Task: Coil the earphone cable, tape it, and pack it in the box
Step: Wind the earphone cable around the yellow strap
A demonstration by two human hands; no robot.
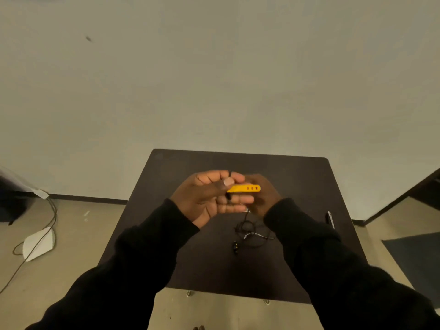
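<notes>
Both hands are raised together above the dark table (181,248). My left hand (204,198) pinches the near end of a yellow bar-shaped earphone piece (245,188) between thumb and fingers, and black cable shows between its fingers. My right hand (264,196) is behind, its fingers closed against the far side of the yellow piece. The black earphone cable (250,231) hangs down from the hands into a loose tangle on the table, with a dark earbud (235,247) at its near end. No box or tape is visible.
A slim dark object with a silvery edge (330,219) lies near the table's right edge. On the floor to the left are a white flat object (39,244) and a trailing wire (51,217). A wall rises behind the table.
</notes>
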